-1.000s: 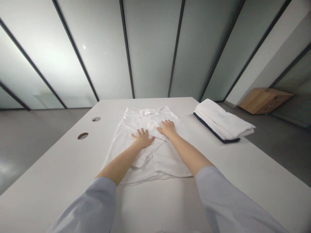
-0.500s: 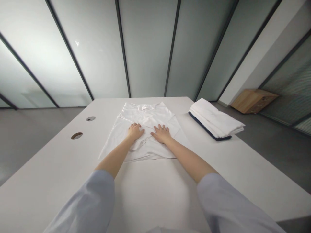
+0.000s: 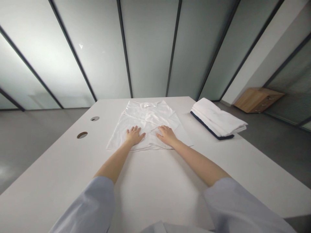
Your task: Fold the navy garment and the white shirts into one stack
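Note:
A white shirt (image 3: 150, 118) lies spread on the white table, its collar at the far end and its lower edge toward me. Light creases cross its middle. My left hand (image 3: 134, 135) rests palm down on the left part of the cloth, fingers spread. On the right part my right hand (image 3: 167, 135) lies flat, its fingers stretched out and closer together. Neither hand grips the fabric.
Folded white cloths (image 3: 217, 118) are stacked on a dark navy piece (image 3: 211, 129) at the table's right edge. Two round holes, one the nearer hole (image 3: 82, 135), mark the left of the white table (image 3: 155, 181). A wooden cabinet (image 3: 259, 99) stands on the floor beyond.
The shirt's near edge has shifted away from me and its cloth lies smoother. My left hand has slid slightly toward me, and my right hand a little to the right.

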`<state>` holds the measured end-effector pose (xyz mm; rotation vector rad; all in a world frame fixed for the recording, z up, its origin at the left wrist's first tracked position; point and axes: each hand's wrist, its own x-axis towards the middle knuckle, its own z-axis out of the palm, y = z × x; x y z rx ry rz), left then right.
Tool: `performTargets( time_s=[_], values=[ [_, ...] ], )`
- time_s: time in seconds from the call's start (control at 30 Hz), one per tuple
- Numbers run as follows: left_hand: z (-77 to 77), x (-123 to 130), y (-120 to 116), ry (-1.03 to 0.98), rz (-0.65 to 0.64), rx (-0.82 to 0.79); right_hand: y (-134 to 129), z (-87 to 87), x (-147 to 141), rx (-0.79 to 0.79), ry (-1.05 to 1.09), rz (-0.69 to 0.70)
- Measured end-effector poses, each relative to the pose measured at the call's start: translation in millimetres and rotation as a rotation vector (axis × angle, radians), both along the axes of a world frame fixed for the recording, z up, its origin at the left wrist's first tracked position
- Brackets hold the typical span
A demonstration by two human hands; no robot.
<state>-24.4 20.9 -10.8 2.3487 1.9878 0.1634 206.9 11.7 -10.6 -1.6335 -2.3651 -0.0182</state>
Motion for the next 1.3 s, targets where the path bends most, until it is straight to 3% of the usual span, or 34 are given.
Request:
performTargets(
  time_s=[0.17, 0.4, 0.73, 0.87, 1.0, 1.3],
  values=[
    [3.9, 2, -9, -0.105, 0.017, 0.148, -20, -8.0, 9, -0.079, 0.059, 0.068],
    [9.8, 4, -29, -0.046, -0.026, 0.15, -22, -3.6, 12, -0.104, 0.068, 0.092],
    [3.5, 17, -40, 0.057, -0.101, -0.158, -30, -3.3, 5, -0.283, -0.07, 0.038],
    [4.8, 11, -37, -0.031, -0.083, -0.06, -28, -4.3, 8, -0.233, -0.033, 0.039],
    [8.9, 3, -31, -0.139, 0.013, 0.074, -21, -6.2, 14, -0.122, 0.098, 0.047],
    [7.3, -6, -27, -0.202, 0.026, 0.09, -13, -8.8, 21, -0.074, 0.194, 0.076]
  ],
)
